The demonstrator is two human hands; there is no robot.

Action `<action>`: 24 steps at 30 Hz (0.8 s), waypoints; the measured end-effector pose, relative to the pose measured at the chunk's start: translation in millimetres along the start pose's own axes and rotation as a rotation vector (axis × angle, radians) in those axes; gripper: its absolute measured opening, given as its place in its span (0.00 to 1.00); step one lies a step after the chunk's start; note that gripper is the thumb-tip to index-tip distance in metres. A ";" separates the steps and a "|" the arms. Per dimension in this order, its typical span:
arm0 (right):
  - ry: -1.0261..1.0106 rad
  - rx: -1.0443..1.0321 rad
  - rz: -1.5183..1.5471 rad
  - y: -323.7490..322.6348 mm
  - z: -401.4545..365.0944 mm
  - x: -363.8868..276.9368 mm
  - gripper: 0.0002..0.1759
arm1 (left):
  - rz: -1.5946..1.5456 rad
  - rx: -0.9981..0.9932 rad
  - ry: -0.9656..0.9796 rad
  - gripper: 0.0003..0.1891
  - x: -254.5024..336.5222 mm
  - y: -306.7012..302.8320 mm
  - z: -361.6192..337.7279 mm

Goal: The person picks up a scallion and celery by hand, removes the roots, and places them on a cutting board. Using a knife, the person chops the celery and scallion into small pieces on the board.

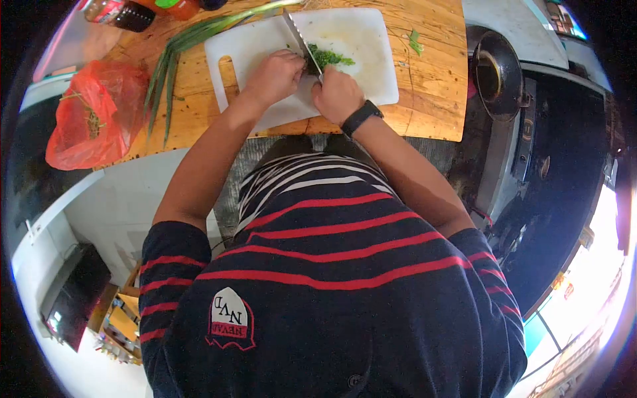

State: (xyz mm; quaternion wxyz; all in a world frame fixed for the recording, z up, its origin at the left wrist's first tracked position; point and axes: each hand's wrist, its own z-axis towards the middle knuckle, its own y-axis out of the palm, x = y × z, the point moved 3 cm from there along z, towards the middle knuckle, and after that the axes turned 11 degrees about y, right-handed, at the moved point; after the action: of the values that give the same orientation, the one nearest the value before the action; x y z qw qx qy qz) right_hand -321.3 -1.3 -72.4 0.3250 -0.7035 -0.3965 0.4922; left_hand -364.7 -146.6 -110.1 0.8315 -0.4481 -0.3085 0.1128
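A knife (pixel 300 41) lies across the white cutting board (pixel 262 41), its long blade pointing to the far edge. My right hand (pixel 340 95), with a black band on the wrist, is wrapped round its handle. Finely chopped green leaves (pixel 330 57) lie beside the blade on the board. Just left of the blade, my left hand (pixel 275 77) is closed, fingers curled down at the edge of the greens. What its fingertips grip is mostly hidden, but dark green shows next to them. Long spring onions (pixel 174 52) rest on the table left of the board.
A red plastic bag (pixel 96 116) with dry stems sits at the wooden table's (pixel 431 73) left end. Jars (pixel 119 14) stand at the back left. A green scrap (pixel 415 42) lies right of the board. Beyond the table's right edge is a black wok (pixel 496 76).
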 end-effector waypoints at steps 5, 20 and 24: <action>-0.027 -0.020 -0.006 -8.2 -0.2 -1.9 0.18 | -0.038 0.089 0.048 0.03 -2.0 -3.8 3.8; -0.002 -0.047 -0.004 -8.4 -4.5 -8.7 0.15 | -0.038 0.023 0.019 0.03 -4.0 0.4 0.7; -0.029 -0.031 0.044 -1.7 1.3 -4.0 0.15 | -0.028 -0.003 0.014 0.04 -2.6 -2.5 -0.5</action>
State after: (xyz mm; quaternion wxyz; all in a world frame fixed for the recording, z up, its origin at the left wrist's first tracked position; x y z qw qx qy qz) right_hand -323.7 -3.9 -69.6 0.2974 -0.7098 -0.3933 0.5031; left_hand -366.6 -149.5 -109.3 0.8345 -0.4456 -0.3091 0.0975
